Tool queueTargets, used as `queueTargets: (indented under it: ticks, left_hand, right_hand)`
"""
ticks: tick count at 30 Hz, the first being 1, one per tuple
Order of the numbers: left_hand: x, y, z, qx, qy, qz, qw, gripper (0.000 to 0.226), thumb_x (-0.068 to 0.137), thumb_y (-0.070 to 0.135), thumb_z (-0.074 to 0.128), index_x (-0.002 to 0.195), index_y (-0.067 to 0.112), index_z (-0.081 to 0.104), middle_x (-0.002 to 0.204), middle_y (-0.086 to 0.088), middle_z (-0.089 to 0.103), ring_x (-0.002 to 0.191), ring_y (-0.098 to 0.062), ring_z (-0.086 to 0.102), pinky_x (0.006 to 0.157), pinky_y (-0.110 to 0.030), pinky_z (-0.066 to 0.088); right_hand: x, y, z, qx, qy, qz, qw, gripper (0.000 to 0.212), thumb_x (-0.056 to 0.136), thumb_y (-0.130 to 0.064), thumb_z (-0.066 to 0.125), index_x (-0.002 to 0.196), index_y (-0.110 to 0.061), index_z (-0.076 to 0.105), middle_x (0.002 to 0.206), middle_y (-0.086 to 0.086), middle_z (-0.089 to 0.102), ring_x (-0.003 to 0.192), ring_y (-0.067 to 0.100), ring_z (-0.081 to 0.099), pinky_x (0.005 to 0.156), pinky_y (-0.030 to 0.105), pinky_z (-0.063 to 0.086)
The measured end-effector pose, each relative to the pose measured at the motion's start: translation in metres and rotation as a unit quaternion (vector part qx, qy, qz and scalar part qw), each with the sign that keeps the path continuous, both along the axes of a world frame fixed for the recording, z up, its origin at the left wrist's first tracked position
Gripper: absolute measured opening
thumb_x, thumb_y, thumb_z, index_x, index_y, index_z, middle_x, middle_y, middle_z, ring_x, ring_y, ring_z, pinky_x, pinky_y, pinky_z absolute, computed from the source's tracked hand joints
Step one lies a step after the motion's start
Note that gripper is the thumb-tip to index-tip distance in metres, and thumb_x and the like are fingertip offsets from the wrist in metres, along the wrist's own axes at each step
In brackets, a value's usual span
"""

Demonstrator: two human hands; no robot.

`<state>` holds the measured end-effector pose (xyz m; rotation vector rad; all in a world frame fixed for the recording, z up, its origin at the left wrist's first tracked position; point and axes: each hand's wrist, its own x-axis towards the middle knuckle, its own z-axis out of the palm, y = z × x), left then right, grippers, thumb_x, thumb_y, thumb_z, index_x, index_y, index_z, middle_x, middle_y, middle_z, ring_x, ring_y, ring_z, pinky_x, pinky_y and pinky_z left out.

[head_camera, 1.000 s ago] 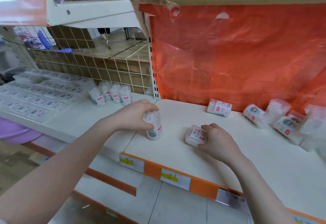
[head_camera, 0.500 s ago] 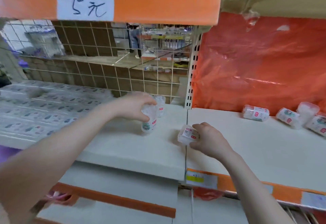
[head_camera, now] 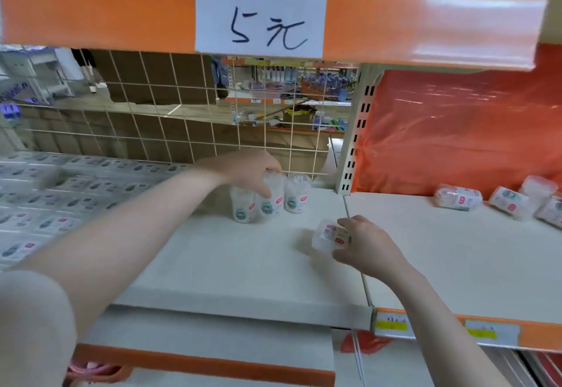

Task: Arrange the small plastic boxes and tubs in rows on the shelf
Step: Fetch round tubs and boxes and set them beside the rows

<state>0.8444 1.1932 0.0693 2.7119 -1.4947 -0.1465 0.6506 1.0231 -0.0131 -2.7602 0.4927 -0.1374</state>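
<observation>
On the white shelf (head_camera: 243, 265), flat plastic boxes (head_camera: 45, 191) fill its left part, three upright tubs (head_camera: 267, 201) stand at its back centre (left hand (head_camera: 246, 170) grips the middle one from above), and the right hand (head_camera: 365, 246) holds a small box (head_camera: 330, 236) just above its board.

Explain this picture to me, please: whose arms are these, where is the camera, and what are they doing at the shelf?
No machine here: a person wears a camera on the head, looking down at their own arms. The left hand grips a clear tub from above, setting it among upright tubs at the back of the white shelf. The right hand holds a small box nearer the front. More tubs lie tipped over on the right. Above hangs a handwritten price sign.
</observation>
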Motion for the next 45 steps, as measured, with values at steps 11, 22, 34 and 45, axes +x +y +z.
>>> queueTargets:
  ticks: [11, 22, 34, 45]
  left_hand:
    - [0.007, -0.010, -0.024, 0.016, -0.032, -0.016, 0.999, 0.060, 0.078, 0.029, 0.067, 0.134, 0.017, 0.048, 0.119, -0.004, 0.050, 0.110, -0.022, 0.050, 0.082, -0.030, 0.041]
    - [0.008, -0.005, -0.044, 0.025, -0.072, -0.005, 0.997, 0.058, 0.081, 0.032, 0.061, 0.136, 0.022, 0.046, 0.127, -0.003, 0.048, 0.118, -0.022, 0.046, 0.091, -0.035, 0.042]
    - [0.009, 0.009, -0.051, -0.024, -0.022, 0.035, 0.999, 0.060, 0.079, 0.036, 0.065, 0.135, 0.023, 0.045, 0.122, -0.001, 0.049, 0.115, -0.021, 0.047, 0.092, -0.038, 0.044]
    - [0.010, 0.024, -0.043, -0.013, 0.009, 0.134, 0.991, 0.027, 0.080, 0.015, 0.059, 0.104, 0.004, 0.057, 0.100, -0.011, 0.059, 0.088, -0.025, 0.055, 0.063, -0.030, 0.039]
  right_hand:
    - [0.005, 0.000, -0.003, 0.002, 0.026, -0.009, 1.000, 0.045, 0.074, -0.029, 0.066, 0.116, -0.016, 0.055, 0.108, 0.000, 0.052, 0.094, 0.022, 0.054, 0.073, 0.031, 0.046]
    - [0.002, -0.002, -0.010, 0.011, 0.041, -0.005, 0.999, 0.047, 0.076, -0.031, 0.065, 0.119, -0.018, 0.054, 0.109, -0.002, 0.052, 0.094, 0.020, 0.054, 0.074, 0.029, 0.045]
    - [-0.001, -0.005, -0.014, 0.012, 0.048, -0.004, 0.999, 0.041, 0.075, -0.030, 0.065, 0.113, -0.018, 0.055, 0.100, -0.003, 0.049, 0.086, 0.018, 0.051, 0.065, 0.027, 0.038]
    - [0.005, 0.002, -0.018, 0.007, 0.051, 0.000, 0.999, 0.048, 0.076, -0.031, 0.065, 0.121, -0.016, 0.054, 0.105, -0.001, 0.051, 0.095, 0.021, 0.054, 0.069, 0.027, 0.040]
